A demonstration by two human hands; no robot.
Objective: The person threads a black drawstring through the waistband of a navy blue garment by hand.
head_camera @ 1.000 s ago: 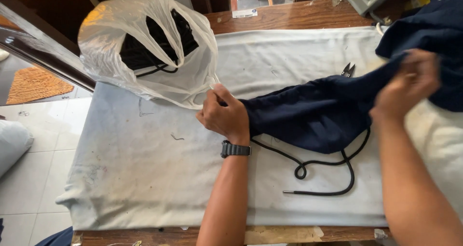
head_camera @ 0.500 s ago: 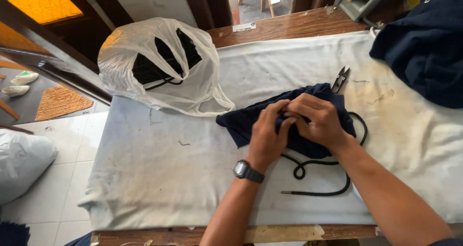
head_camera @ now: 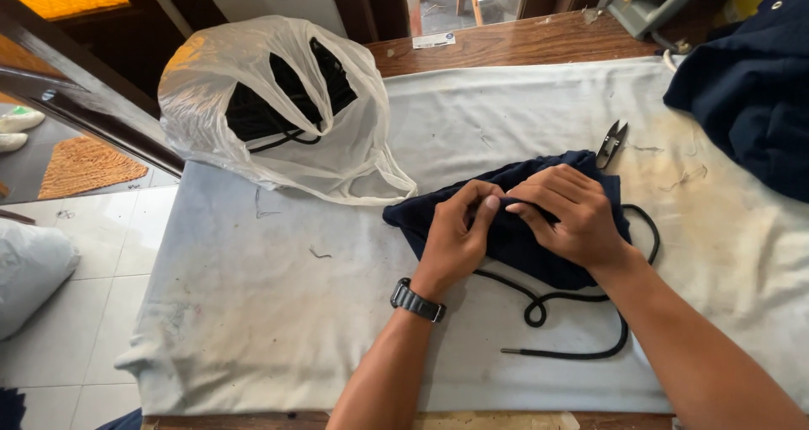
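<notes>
A small dark navy fabric piece [head_camera: 522, 249] lies on the white cloth-covered table [head_camera: 295, 312]. My left hand [head_camera: 459, 232], with a black watch on its wrist, and my right hand [head_camera: 565, 215] both pinch the upper edge of this fabric, fingertips nearly touching. A black cord [head_camera: 581, 312] with a knot and a metal-tipped end runs out from under the fabric toward the table's front. Small thread snips [head_camera: 612, 141] lie just behind the fabric.
A white plastic bag [head_camera: 278, 114] holding black cords sits at the back left. A pile of dark navy fabric [head_camera: 750, 93] lies at the back right. A wooden tabletop edge [head_camera: 522, 42] shows behind. Tiled floor and a woven mat [head_camera: 84, 164] are to the left.
My right hand has let go of the large navy pile and come in to the small fabric piece. Both hands now pinch its edge together. The view has shifted slightly.
</notes>
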